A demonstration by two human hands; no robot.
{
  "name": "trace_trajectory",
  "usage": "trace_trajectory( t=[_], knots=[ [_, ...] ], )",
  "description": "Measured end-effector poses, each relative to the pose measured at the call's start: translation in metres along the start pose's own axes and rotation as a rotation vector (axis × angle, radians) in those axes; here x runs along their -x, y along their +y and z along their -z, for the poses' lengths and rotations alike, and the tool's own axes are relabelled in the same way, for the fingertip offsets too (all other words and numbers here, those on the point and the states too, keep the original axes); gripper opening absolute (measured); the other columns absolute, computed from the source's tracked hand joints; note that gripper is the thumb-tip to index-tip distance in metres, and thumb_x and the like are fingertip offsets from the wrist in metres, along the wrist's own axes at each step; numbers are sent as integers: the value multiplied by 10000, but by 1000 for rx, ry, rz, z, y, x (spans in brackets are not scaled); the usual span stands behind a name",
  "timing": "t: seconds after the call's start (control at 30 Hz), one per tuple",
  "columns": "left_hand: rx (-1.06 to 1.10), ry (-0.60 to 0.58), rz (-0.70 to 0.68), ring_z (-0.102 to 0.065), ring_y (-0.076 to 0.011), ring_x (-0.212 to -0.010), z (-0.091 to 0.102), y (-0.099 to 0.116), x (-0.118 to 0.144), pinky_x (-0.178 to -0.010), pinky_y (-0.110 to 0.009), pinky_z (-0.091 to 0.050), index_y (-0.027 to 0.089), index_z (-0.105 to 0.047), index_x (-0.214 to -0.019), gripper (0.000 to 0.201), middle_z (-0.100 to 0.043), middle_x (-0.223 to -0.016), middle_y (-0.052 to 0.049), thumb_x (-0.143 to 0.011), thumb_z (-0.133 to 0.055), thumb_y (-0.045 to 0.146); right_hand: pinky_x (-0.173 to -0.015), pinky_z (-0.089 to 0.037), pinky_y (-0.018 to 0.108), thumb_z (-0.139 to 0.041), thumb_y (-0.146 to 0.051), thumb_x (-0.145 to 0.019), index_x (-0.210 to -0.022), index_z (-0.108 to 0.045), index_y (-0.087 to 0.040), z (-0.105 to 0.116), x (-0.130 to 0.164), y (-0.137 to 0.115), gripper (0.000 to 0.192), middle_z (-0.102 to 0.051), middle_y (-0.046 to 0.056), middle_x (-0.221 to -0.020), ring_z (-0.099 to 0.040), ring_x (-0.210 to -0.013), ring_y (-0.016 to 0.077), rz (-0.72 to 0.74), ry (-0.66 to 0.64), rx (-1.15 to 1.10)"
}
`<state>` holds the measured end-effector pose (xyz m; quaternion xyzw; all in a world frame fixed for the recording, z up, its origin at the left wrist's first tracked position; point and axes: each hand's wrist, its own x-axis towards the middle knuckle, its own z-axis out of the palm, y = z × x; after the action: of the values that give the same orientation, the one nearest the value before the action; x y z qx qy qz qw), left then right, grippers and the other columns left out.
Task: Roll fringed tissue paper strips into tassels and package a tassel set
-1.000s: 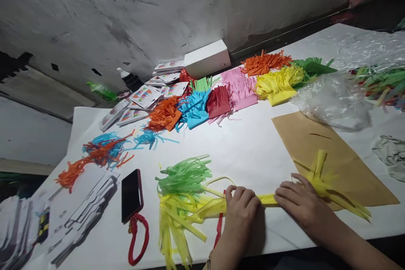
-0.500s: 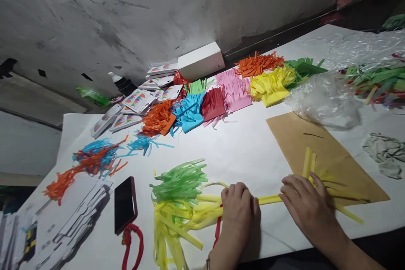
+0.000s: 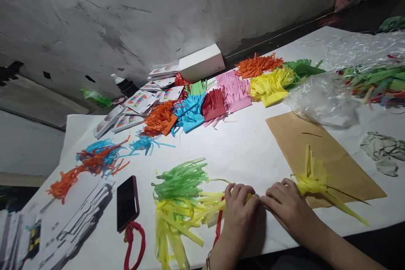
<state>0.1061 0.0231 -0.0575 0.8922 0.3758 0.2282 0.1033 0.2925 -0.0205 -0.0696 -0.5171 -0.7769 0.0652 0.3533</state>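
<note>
A long yellow fringed paper tassel (image 3: 316,183) lies along the table's near edge, its strips fanning out at both ends. My left hand (image 3: 239,211) presses on its rolled middle, fingers curled over it. My right hand (image 3: 286,206) lies right beside the left, fingertips touching, and grips the same rolled part. The right fringe end rests on a brown paper sheet (image 3: 325,152). A green fringed bundle (image 3: 182,177) lies on the left yellow fringe (image 3: 177,219).
A black phone (image 3: 127,202) with a red cord (image 3: 134,244) lies left. Rows of coloured fringed paper (image 3: 221,97), card packs (image 3: 139,103) and a white box (image 3: 201,62) stand behind. Clear plastic bags (image 3: 325,97) and crumpled paper (image 3: 381,149) are at right. White card stacks (image 3: 76,219) lie far left.
My right hand has slid left along the yellow roll until it meets the left hand. The right fringe end has bunched up and come closer.
</note>
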Motion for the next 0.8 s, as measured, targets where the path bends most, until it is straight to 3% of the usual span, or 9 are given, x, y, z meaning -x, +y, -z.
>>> trace_trajectory(
  t=[0.2, 0.4, 0.5, 0.67, 0.8],
  knots=[
    [98, -7, 97, -572, -180, -871, 4, 1, 1, -858, -370, -405, 219, -675, -808, 215, -685, -909, 7, -822, -759, 21, -943, -344, 397, -380, -99, -1044, -892, -654, -209, 11, 8, 8, 332, -650, 5, -795, -576, -798, 167, 12, 29, -42],
    [132, -99, 125, -592, -201, -895, 13, 4, 3, -845, -399, -393, 246, -704, -853, 199, -706, -945, 2, -844, -740, 51, -1063, -316, 430, -449, -98, -1014, -940, -655, -214, 29, 27, 21, 248, -699, 13, -921, -622, -967, 183, -3, 11, -3],
    [90, -131, 163, -596, -221, -898, 14, 11, 0, -850, -433, -396, 222, -668, -849, 181, -702, -956, -22, -883, -643, 46, -1068, -317, 465, -464, -125, -1011, -903, -640, -218, 25, 25, 13, 226, -692, 16, -926, -622, -960, 200, -82, 32, 43],
    [-68, -165, 243, -599, -250, -881, 6, 16, -8, -831, -471, -419, 204, -636, -829, 139, -678, -956, -53, -845, -648, 66, -1026, -334, 514, -452, -167, -1000, -802, -587, -207, 18, 18, 0, 244, -663, 28, -857, -610, -869, 224, -278, 107, 130],
    [-113, -165, 86, -599, -232, -926, 5, 14, -8, -971, -510, -373, 237, -656, -888, 246, -693, -974, -16, -816, -682, 3, -1077, -299, 518, -426, -91, -975, -886, -627, -221, 14, 20, 0, 255, -666, 25, -921, -601, -915, 219, -214, 88, 86]
  ],
)
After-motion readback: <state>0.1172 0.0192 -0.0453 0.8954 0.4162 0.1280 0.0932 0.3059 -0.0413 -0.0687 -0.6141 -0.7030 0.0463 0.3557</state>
